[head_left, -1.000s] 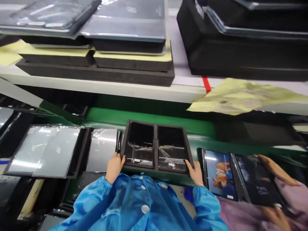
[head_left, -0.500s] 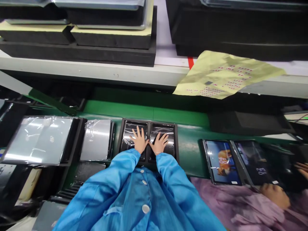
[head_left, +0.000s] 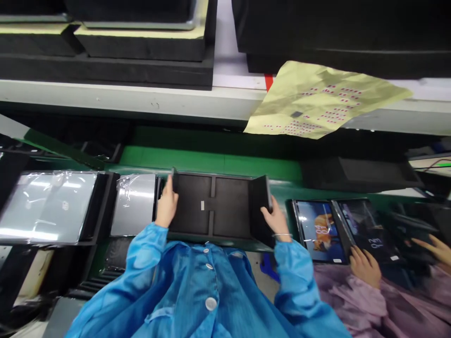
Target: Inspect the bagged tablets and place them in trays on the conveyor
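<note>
A black foam tray [head_left: 230, 206] with two compartments lies before me, its dark bottoms showing and a small white tag in the left one. At the tray's left side my left hand [head_left: 167, 206] is closed around a thin tablet [head_left: 173, 174], turned on edge so only a narrow strip shows. My right hand [head_left: 276, 219] grips a second tablet [head_left: 260, 204] at the right side, standing steeply tilted with its dark face toward the tray. Beside my left hand lies a stack of film-wrapped grey tablets [head_left: 134, 204].
Larger wrapped panels [head_left: 49, 206] lie far left. To the right are a lit tablet [head_left: 319, 230] and a co-worker's hand [head_left: 366, 266] beside another tablet. A shelf [head_left: 141, 101] with foam blocks crosses above, and a yellow sheet [head_left: 324, 103] hangs from its edge.
My hands, spread flat over the two tablets in the tray before, have moved apart to its sides. Each now holds a tablet tilted on edge, out of its compartment. The co-worker's hand shifted left.
</note>
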Tool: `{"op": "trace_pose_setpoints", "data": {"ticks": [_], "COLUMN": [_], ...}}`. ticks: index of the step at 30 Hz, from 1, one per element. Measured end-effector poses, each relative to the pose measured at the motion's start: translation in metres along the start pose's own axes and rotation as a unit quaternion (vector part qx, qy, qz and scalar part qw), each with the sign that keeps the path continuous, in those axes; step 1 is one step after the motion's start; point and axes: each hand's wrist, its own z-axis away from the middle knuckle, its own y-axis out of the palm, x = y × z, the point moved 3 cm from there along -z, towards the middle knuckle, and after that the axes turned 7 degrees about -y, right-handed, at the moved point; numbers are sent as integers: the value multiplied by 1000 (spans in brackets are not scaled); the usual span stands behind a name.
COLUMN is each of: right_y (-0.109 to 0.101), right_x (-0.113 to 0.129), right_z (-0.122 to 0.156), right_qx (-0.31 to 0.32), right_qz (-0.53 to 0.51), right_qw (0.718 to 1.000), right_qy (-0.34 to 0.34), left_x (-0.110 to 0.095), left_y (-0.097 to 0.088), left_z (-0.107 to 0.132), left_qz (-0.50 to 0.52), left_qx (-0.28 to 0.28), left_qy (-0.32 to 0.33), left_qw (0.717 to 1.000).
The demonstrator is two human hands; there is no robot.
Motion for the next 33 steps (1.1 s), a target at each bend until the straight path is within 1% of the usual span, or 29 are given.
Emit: {"op": "trace_pose_setpoints", "data": {"ticks": [1, 3, 4, 6, 7, 9, 10, 12, 14, 16, 18, 20, 22, 24, 26, 27, 29, 31, 32, 33], "right_y": [-17, -39, -44, -46, -45, -42, -41, -40, -40, -40, -42, -46, -50, -52, -51, -51, -50, -50, -50, -51], "right_x": [-9, -18, -18, -11, -5, 12, 21, 40, 55, 65, 68, 67, 62, 58, 55, 55, 58, 64, 68, 71], "right_z": [-4, -9, -8, 4, 15, 44, 59, 86, 106, 118, 127, 133, 140, 147, 153, 155, 157, 158, 159, 159], "right_qx": [-14, -29, -34, -36, -36, -39, -43, -52, -59, -68, -81, -99, -112, -98, -59, -42, -28, -41, -52, -62], "right_qz": [-15, -59, -91, -171, -212, -285, -312, -350, -388, -429, -458, -461, -458, -448, -437, -432, -425, -430, -435, -441], "right_qw": [1000, 997, 994, 983, 974, 955, 946, 932, 915, 894, 876, 873, 876, 885, 895, 898, 902, 900, 896, 893], "right_qy": [21, 48, 54, 62, 67, 78, 81, 82, 93, 115, 131, 123, 102, 79, 70, 68, 67, 65, 66, 66], "left_x": [17, 42, 48, 51, 47, 31, 21, -2, -24, -42, -53, -58, -61, -65, -72, -76, -86, -94, -97, -100], "left_y": [-12, -28, -34, -46, -53, -70, -78, -92, -100, -104, -105, -104, -105, -106, -107, -106, -104, -105, -109, -115], "left_z": [-4, -12, -14, -14, -10, 6, 18, 45, 71, 91, 103, 110, 114, 119, 125, 128, 133, 134, 132, 130], "left_qz": [3, 3, 1, 18, 49, 160, 232, 360, 446, 499, 532, 552, 562, 564, 556, 550, 544, 552, 557, 552], "left_qx": [-22, -26, -20, -17, -29, -61, -73, -74, -65, -55, -44, -39, -55, -85, -102, -98, -67, -26, -21, -32], "left_qy": [-20, -31, -27, -4, 8, 29, 35, 32, 22, 18, 16, 10, 5, 10, 21, 27, 43, 67, 83, 105], "left_qw": [1000, 999, 999, 1000, 998, 985, 969, 929, 893, 865, 846, 833, 826, 821, 824, 829, 835, 830, 826, 826]}}
